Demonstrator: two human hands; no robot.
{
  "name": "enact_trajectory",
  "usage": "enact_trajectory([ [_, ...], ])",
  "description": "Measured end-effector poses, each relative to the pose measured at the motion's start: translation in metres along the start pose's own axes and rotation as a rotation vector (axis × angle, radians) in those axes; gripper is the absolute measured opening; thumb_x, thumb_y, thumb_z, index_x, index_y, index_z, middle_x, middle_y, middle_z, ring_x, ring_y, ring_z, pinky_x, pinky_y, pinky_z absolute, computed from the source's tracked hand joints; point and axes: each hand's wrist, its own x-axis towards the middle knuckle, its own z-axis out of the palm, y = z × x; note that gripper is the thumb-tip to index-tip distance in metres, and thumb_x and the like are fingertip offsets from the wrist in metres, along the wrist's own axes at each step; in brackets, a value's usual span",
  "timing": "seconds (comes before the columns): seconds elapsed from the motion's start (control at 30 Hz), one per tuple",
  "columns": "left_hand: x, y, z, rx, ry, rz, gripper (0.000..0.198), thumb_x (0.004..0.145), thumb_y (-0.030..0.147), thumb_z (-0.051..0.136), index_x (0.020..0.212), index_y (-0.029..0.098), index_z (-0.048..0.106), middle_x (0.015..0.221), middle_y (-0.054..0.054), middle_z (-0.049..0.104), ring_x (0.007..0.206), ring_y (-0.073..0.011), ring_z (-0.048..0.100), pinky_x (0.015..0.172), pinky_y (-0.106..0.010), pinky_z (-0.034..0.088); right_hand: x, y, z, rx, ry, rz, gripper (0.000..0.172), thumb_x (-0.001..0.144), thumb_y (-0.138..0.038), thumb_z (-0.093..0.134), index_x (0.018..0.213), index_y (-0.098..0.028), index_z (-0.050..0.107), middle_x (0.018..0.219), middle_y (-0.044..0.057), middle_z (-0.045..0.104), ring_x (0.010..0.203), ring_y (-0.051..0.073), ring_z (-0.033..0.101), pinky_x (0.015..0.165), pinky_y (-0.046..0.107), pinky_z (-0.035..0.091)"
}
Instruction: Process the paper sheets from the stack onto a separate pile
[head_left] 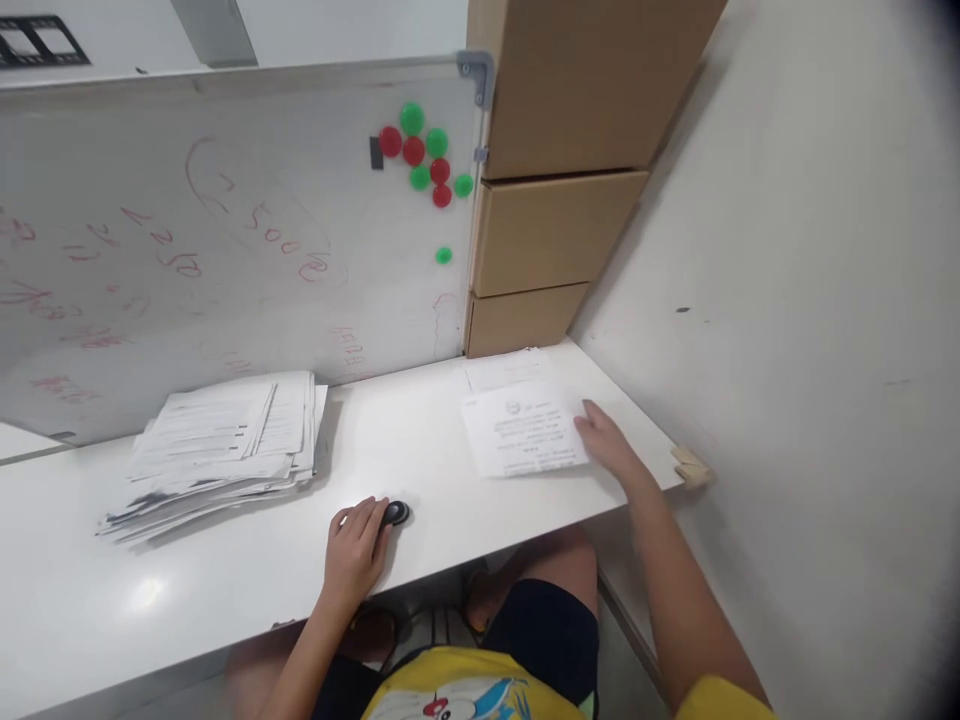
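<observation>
My right hand pinches the right edge of a printed paper sheet, thumb uppermost, over the right part of the white table. The print on it looks upside down from here, and a round emblem shows on it. Beneath its far edge another paper lies on the table. Near the table's front edge, my left hand has its fingers curled over a small black object with a rounded end, which looks like a stapler. Most of that object is hidden under the fingers.
A thick, uneven stack of papers sits on the white table at the left. Behind stands a whiteboard with red writing and several round magnets. Stacked cardboard boxes and a wall bound the right side.
</observation>
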Motion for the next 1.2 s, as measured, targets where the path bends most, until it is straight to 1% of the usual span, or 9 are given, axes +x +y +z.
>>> enact_trajectory([
  [0.2,-0.002,-0.001,-0.004,0.021,0.011,-0.017,0.044,0.092,0.018,0.049,0.136,0.023,0.044,0.113,-0.009,0.069,0.104,-0.0241,0.065,0.09,-0.042,0.044,0.097,-0.014,0.015,-0.375,0.036,-0.024,0.044,0.087,-0.021,0.038,0.128,-0.012,0.051,0.105,0.02,0.066,0.096,0.031,0.061,0.085,0.043,0.046],
  [0.33,-0.011,0.002,-0.005,0.08,0.079,-0.059,0.066,0.09,0.021,0.05,0.15,0.032,0.023,0.118,-0.007,0.068,0.111,-0.0298,0.062,0.091,-0.05,0.046,0.109,-0.004,0.036,-0.438,0.109,-0.039,0.053,0.086,-0.025,0.044,0.133,-0.003,0.045,0.122,0.031,0.054,0.112,0.04,0.051,0.091,0.052,0.038],
  [0.43,0.003,0.033,0.017,0.012,0.069,-0.043,0.075,0.091,0.024,0.046,0.152,0.041,0.006,0.118,-0.003,0.068,0.115,-0.0296,0.06,0.091,-0.054,0.048,0.103,0.016,0.042,-0.484,0.151,-0.068,0.06,0.089,-0.035,0.042,0.141,-0.006,0.036,0.129,0.028,0.052,0.119,0.041,0.046,0.093,0.053,0.037],
  [0.53,0.052,0.085,0.062,-0.153,-0.104,0.026,0.077,0.091,0.031,0.048,0.153,0.033,0.004,0.132,-0.008,0.058,0.127,-0.0296,0.051,0.099,-0.05,0.047,0.097,0.034,0.042,-0.507,0.146,-0.131,0.055,0.093,-0.038,0.036,0.141,-0.012,0.04,0.132,0.021,0.055,0.121,0.036,0.045,0.097,0.049,0.036],
  [0.63,0.122,0.122,0.11,-0.151,-0.205,-0.213,0.096,0.08,0.047,0.064,0.151,0.007,0.014,0.14,-0.027,0.045,0.129,-0.0423,0.043,0.099,-0.056,0.042,0.095,0.041,0.042,-0.502,0.129,-0.164,0.049,0.095,-0.03,0.027,0.138,-0.016,0.047,0.129,0.017,0.059,0.122,0.031,0.046,0.099,0.047,0.034],
  [0.8,0.196,0.109,0.151,-0.11,-0.145,-0.428,0.083,0.086,0.039,0.06,0.149,0.004,0.019,0.125,-0.028,0.054,0.108,-0.0386,0.054,0.085,-0.051,0.044,0.099,0.038,0.045,-0.511,0.093,-0.199,0.052,0.096,-0.039,0.028,0.138,-0.016,0.046,0.129,0.018,0.059,0.123,0.03,0.048,0.102,0.048,0.032],
  [0.93,0.202,0.088,0.16,-0.098,-0.122,-0.346,0.069,0.091,0.03,0.053,0.149,0.008,0.022,0.115,-0.023,0.059,0.1,-0.0335,0.056,0.08,-0.046,0.044,0.106,0.038,0.046,-0.555,0.061,-0.236,0.052,0.095,-0.042,0.029,0.14,-0.018,0.043,0.133,0.017,0.057,0.126,0.03,0.045,0.102,0.05,0.031],
  [1.03,0.2,0.092,0.16,-0.107,-0.129,-0.332,0.068,0.09,0.028,0.054,0.148,0.01,0.025,0.114,-0.02,0.061,0.1,-0.0319,0.056,0.081,-0.045,0.044,0.108,0.042,0.046,-0.567,0.068,-0.25,0.049,0.095,-0.037,0.03,0.137,-0.019,0.047,0.128,0.018,0.06,0.124,0.031,0.047,0.1,0.051,0.033],
  [1.2,0.199,0.11,0.124,-0.133,-0.265,-0.417,0.07,0.085,0.025,0.061,0.144,0.003,0.031,0.114,-0.024,0.062,0.101,-0.0317,0.058,0.08,-0.041,0.045,0.104,0.054,0.043,-0.482,0.161,-0.227,0.051,0.092,-0.038,0.034,0.131,-0.012,0.053,0.119,0.022,0.064,0.115,0.033,0.054,0.098,0.052,0.037],
])
